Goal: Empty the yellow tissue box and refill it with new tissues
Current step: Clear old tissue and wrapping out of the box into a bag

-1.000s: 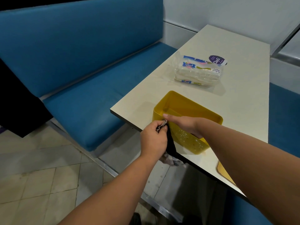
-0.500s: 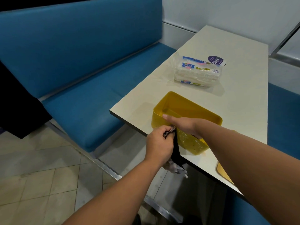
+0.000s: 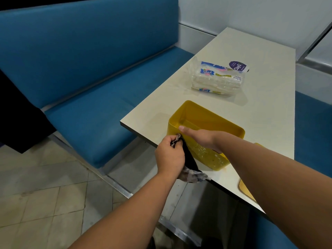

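I see my left hand fisted around one dark rag at the worktop edge. My right hand grips the near rim of the one yellow tissue box, thumb over it. One tissue pack lies beyond the hands, with bare worktop around it.

Booth seating: blue padded bench with high backrest, set on a metal base rail; a second blue seat on the far side. Rectangular off-white table with dark edge, butted against a pale wall. Floor of beige tiles, laid diagonally; lighting dim and even.
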{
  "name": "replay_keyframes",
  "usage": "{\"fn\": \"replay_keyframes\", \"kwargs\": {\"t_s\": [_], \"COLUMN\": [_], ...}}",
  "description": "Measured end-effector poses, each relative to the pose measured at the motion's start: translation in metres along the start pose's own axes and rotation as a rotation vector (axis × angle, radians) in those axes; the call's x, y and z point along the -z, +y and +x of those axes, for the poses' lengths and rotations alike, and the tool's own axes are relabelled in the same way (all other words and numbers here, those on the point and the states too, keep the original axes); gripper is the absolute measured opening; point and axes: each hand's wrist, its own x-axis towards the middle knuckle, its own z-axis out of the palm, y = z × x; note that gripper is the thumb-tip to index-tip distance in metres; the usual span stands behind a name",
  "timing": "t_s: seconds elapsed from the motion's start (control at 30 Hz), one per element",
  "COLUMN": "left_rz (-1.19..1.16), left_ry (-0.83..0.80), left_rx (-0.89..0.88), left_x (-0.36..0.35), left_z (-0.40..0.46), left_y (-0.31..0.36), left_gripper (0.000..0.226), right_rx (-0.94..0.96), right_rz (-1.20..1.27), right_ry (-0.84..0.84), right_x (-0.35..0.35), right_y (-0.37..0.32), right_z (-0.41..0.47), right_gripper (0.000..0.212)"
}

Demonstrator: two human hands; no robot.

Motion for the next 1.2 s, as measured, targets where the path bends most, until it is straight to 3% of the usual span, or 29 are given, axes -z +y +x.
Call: {"fn": "replay_keyframes", "kwargs": {"t_s": [0.2, 0.37, 0.53, 0.77, 1.2], "left_rz": [0.021, 0.078, 0.056, 0.139, 0.222], "left_ry": [0.097, -0.021, 0.087, 0.039, 0.069], "left_rx": [0.098, 0.003, 0.117, 0.204, 0.144], "left_x": [0.01, 0.007, 0.017, 0.01, 0.013], "left_z": [0.018, 0.008, 0.027, 0.03, 0.029], "left_y": [0.003, 0.0, -0.004, -0.005, -0.002], "left_gripper": [0.009, 0.009, 0.014, 0.012, 0.022], "right_rx": [-0.003, 0.007, 0.013, 0.016, 0.004], "right_rz": [-0.012, -0.009, -0.026, -0.026, -0.03], "right_ry": [-0.001, 0.005, -0.002, -0.009, -0.005], "right_x": [0.0, 0.0, 0.0, -0.001, 0.0], "right_y": [-0.001, -0.001, -0.001, -0.001, 0.001], "right_z": [-0.005, -0.006, -0.006, -0.005, 0.0], "right_gripper": [0.091, 0.089, 0.089, 0.089, 0.094]}}
